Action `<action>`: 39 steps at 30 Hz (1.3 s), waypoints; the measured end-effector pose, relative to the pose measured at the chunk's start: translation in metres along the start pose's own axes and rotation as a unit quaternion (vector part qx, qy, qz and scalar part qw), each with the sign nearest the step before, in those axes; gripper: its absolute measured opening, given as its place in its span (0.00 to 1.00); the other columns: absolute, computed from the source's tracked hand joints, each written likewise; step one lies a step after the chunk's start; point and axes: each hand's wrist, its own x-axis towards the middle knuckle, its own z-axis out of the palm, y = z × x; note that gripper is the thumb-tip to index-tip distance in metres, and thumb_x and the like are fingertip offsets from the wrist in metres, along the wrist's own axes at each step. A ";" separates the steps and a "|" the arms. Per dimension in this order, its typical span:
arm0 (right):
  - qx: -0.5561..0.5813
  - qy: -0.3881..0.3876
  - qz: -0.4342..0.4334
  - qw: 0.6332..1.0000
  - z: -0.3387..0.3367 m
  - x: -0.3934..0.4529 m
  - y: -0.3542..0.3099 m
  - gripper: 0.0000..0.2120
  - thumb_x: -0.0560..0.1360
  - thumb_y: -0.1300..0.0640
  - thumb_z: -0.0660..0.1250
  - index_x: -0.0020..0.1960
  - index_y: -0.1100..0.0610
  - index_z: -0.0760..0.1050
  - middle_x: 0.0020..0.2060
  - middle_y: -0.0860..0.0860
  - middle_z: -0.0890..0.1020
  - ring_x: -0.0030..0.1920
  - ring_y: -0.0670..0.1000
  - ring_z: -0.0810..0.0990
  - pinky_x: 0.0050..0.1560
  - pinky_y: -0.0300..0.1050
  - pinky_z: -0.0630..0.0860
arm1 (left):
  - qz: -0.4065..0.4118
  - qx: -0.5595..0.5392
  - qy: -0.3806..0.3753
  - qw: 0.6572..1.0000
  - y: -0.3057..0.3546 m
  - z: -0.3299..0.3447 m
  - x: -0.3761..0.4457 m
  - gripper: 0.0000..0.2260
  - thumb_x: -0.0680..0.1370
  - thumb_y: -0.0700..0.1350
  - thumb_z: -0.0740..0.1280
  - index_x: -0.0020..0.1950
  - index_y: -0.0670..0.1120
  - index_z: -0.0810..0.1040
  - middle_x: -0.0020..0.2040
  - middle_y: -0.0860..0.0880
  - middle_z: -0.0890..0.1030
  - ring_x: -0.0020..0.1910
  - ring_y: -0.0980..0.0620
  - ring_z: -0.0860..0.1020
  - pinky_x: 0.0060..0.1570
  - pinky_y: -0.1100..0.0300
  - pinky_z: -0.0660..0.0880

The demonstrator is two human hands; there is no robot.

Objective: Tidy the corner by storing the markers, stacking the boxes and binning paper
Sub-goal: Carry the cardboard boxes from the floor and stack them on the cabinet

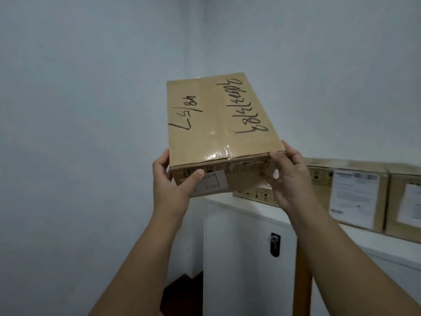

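A taped cardboard box (216, 119) with black handwriting on its top is held up in the air, above the left end of a white cabinet. My left hand (170, 181) grips its near left corner, thumb on the front face by a white label. My right hand (289, 176) grips the near right corner. Two more cardboard boxes with white paper labels stand on the cabinet top to the right, one box (355, 190) next to the held box and another box (405, 201) at the frame's edge. No markers or loose paper are in view.
The white cabinet (248, 247) has a black lock on its door and stands against pale walls that meet in a corner. A dark brown object (182, 290) lies low in the gap left of the cabinet.
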 end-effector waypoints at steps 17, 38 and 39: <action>-0.441 0.087 -0.225 0.865 -0.133 -0.059 -0.292 0.32 0.75 0.59 0.68 0.74 0.45 0.62 0.64 0.40 0.75 0.64 0.47 0.74 0.55 0.51 0.77 | -0.016 -0.064 -0.304 0.951 0.073 0.298 -0.011 0.26 0.65 0.51 0.78 0.60 0.63 0.75 0.65 0.51 0.73 0.61 0.46 0.76 0.46 0.45 0.83; -0.611 0.315 -0.121 0.716 -0.291 -0.001 -0.293 0.33 0.75 0.58 0.68 0.73 0.42 0.57 0.53 0.48 0.76 0.48 0.51 0.77 0.50 0.50 0.79 | -0.049 0.160 -0.313 0.935 -0.042 0.414 -0.077 0.25 0.78 0.37 0.66 0.73 0.50 0.67 0.65 0.47 0.79 0.60 0.49 0.78 0.56 0.56 0.75; -0.608 0.321 -0.120 0.716 -0.298 0.000 -0.292 0.32 0.74 0.58 0.68 0.73 0.42 0.58 0.52 0.48 0.76 0.48 0.51 0.78 0.49 0.49 0.79 | -0.063 0.164 -0.301 0.937 -0.048 0.417 -0.076 0.20 0.79 0.38 0.66 0.70 0.48 0.72 0.62 0.47 0.81 0.57 0.50 0.79 0.54 0.58 0.74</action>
